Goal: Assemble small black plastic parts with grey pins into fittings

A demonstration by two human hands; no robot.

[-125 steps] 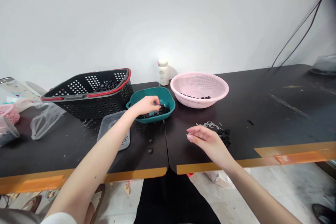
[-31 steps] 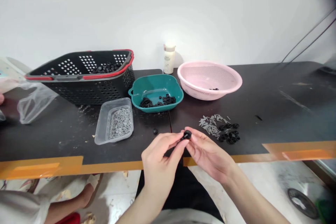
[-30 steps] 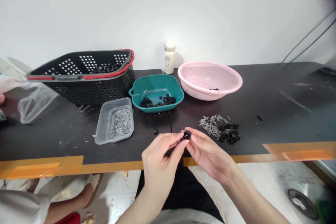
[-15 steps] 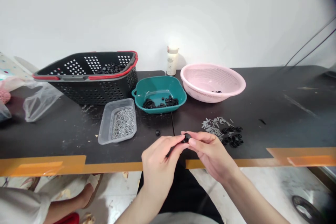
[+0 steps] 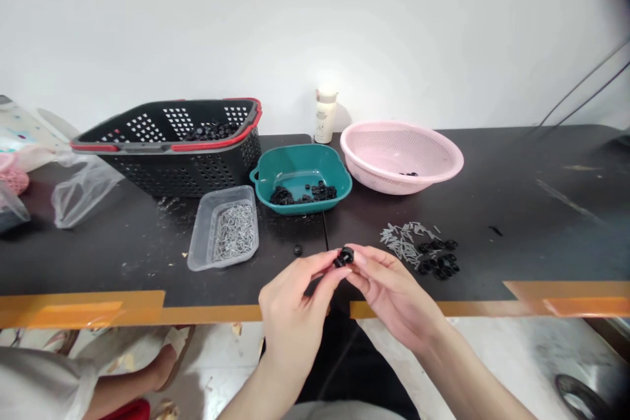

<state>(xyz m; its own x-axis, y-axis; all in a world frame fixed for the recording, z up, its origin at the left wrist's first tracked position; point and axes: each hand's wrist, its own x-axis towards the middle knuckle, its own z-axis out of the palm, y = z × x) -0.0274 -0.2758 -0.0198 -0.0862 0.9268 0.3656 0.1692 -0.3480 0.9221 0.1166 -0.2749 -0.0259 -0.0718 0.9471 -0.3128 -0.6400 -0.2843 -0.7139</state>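
Close together above the table's front edge, my left hand (image 5: 298,302) and my right hand (image 5: 396,289) meet at their fingertips. My left thumb and index finger pinch a small black plastic piece (image 5: 338,262). Against it, my right fingertips grip a round black plastic ring (image 5: 347,254). Whether the two pieces are joined cannot be made out. On the table just beyond my left hand lies one small black round part (image 5: 298,250). Right of my hands are a pile of thin grey pins (image 5: 404,246) and several black rings (image 5: 443,266).
A clear tub (image 5: 197,236) holds silvery pins. Behind stand a black basket (image 5: 197,174) and a teal basin (image 5: 305,209) with black parts, a pink colander (image 5: 384,185) and a white bottle (image 5: 325,119). Another person's leg (image 5: 132,377) shows below the table at left.
My fingers have turned the black parts, so the ring and the smaller piece now show side by side. My left hand has shifted slightly left and down.
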